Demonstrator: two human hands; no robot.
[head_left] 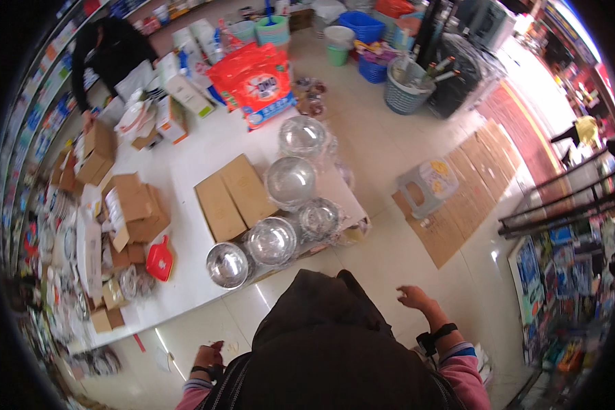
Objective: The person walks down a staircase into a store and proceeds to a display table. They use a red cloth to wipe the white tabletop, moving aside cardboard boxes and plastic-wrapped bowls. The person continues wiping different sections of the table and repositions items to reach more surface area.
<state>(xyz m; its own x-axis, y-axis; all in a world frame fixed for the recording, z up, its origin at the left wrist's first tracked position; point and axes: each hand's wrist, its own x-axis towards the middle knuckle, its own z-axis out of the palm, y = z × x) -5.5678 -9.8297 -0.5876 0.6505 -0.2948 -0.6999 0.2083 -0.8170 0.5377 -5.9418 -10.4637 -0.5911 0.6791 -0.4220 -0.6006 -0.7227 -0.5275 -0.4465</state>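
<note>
My right hand (pixel 415 298) is held out over the tiled floor at the right of my body, its fingers loosely bent and apart, with nothing seen in it. Low on the left, my left hand (pixel 209 354) hangs over the floor by the table's near edge. Its fingers are small and blurred, so their closure is unclear. Neither hand touches anything that I can see. Nearest to them on the white table (pixel 184 287) are shiny metal bowls in clear wrap, among them a front bowl (pixel 227 265) and a middle bowl (pixel 272 240). A closed cardboard box (pixel 234 197) lies beside them.
A red dustpan-like scoop (pixel 160 258) and opened cartons (pixel 140 208) lie on the table's left. Red detergent bags (pixel 256 82) stand at its far end, where a person in black (pixel 116 55) handles boxes. A grey stool (pixel 427 186) stands on flattened cardboard (pixel 468 198) at right.
</note>
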